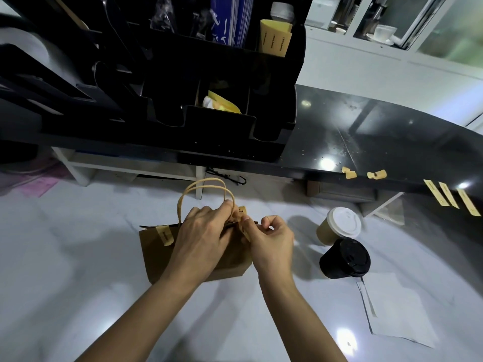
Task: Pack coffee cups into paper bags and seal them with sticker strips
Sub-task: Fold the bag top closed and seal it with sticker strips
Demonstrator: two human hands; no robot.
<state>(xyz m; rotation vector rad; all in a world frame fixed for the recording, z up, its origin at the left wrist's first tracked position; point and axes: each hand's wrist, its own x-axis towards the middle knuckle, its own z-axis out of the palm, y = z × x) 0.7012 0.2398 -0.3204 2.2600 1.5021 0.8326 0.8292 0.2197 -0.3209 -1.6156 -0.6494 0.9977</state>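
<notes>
At left of the bag (193,254), one strip (165,235) already folded over the rim and stuck down. Bag brown kraft paper, upright on the white counter (78,270), twisted paper handles (201,190) standing above the mouth. Judged light and thin-walled, easily creased; best pinched at the folded rim, not the flat sides. Left hand (202,231) curled over the mouth, pressing both rims together at the handle base. Second strip (241,212), tan with a small smiley, over the rim just right of that hand. Right hand (271,237) pinching the strip's lower end between thumb and fingertips; contents of bag not visible. Further right, tan cup (338,226) with white lid and black cup (345,258) with black lid, touching, unpacked; likely slippery-lidded, to be held round the body. On the black ledge (339,131), spare strips (452,199) hanging off the edge.
</notes>
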